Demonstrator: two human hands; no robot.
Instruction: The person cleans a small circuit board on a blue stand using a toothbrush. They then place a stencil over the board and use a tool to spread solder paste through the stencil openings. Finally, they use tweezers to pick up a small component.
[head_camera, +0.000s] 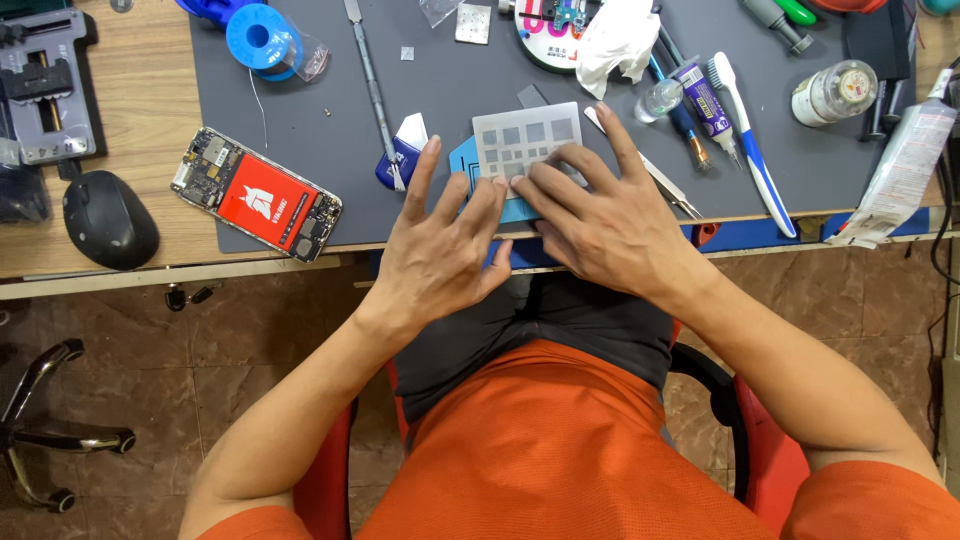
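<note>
At the front edge of the grey mat (300, 120), both hands rest on a thin metal plate (528, 138) full of little square hole patterns. The left hand (440, 255) has its fingers spread wide, with the fingertips touching the near edge of the plate and the blue holder (466, 160) under it. The right hand (605, 215) is also open and flat, with its fingers pressing down on the right part of the plate; its first finger points up along the plate's right side. Neither hand is wrapped around anything. The plate lies flat on the blue holder, near the middle of the mat, just in front of the person's body. Just left of the holder lies a small blue and white tool (402, 150), with a long thin metal stick (370, 75) above it. Right of the plate lie metal tweezers (660, 180), touching nothing else. Farther right are a white and blue toothbrush (750, 140), a small purple tube (705, 100) and a little clear jar (832, 92). A crumpled white cloth (615, 40) sits at the back. Well apart on the left, an opened phone (256, 193) with a red battery lies across the mat's edge, a blue spool of wire (262, 38) sits at the back, and a dark computer mouse (108, 220) rests on the wooden worktop (130, 90).
</note>
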